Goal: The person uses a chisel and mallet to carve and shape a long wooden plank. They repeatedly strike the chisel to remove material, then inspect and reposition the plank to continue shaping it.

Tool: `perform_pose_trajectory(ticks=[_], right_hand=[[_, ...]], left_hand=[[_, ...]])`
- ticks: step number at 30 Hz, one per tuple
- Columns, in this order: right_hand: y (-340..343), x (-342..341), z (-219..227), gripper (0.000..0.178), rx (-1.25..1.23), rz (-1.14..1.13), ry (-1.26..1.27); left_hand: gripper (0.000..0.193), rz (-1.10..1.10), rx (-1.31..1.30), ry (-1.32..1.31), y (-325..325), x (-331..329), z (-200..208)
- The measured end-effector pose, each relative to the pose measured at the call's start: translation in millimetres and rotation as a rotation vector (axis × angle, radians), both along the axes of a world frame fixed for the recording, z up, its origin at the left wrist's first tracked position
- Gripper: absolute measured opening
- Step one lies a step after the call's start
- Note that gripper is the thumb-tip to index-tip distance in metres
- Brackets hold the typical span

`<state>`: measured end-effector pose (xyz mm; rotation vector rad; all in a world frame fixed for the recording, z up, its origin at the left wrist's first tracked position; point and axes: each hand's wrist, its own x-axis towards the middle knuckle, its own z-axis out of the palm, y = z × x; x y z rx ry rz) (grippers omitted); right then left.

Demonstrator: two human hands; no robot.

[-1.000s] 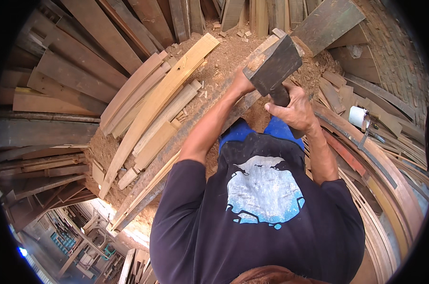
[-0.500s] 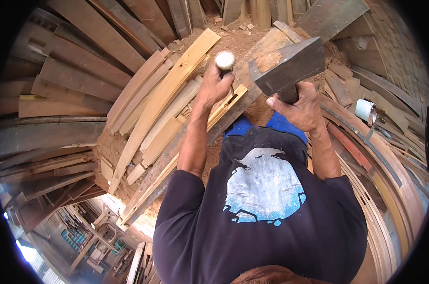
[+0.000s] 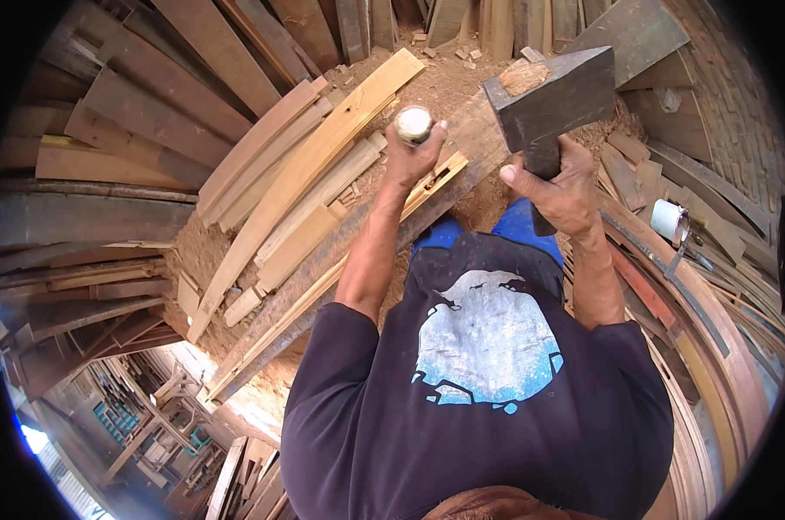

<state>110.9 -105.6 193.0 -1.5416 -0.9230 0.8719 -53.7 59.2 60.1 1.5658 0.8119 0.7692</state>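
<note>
My left hand (image 3: 403,163) is closed around a chisel, whose pale round handle end (image 3: 414,124) points up at me. The chisel's blade is hidden below the hand. Just beside that hand lies a narrow light wood strip (image 3: 420,192) with a slot cut near its far end. My right hand (image 3: 567,192) grips the dark handle of a big wooden mallet. Its heavy, dark block-shaped head (image 3: 559,97) is raised to the right of the chisel, apart from it, with one worn, pale face turned to the left.
The strip rests along a thick worn beam (image 3: 479,143) running diagonally in front of me. Loose light boards (image 3: 340,130) lie on sawdust to its left. Dark planks (image 3: 149,104) lean along the far left. A white cup (image 3: 667,218) stands among offcuts at right.
My left hand has lifted slightly, and the blade that showed at the slot is now out of sight. The mallet has shifted up and to the right. The whole view has turned a little.
</note>
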Motion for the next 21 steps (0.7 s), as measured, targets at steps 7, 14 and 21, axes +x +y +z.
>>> perform_pose_trajectory(ticks=[7,14,21], right_hand=[[-1.3,-2.8,10.5,0.029,0.003,-0.012,-0.047],[-3.0,-4.0,21.1,0.027,0.025,-0.019,-0.055],[-3.1,-1.1,25.2,0.027,0.004,-0.063,-0.079]], left_hand=[[0.013,-0.142,0.035,-0.097,7.4,-0.9,13.0],[0.013,-0.218,-0.024,-0.055,10.1,-6.5,-6.0],[0.011,-0.234,0.04,0.056,11.0,-6.9,-26.6]])
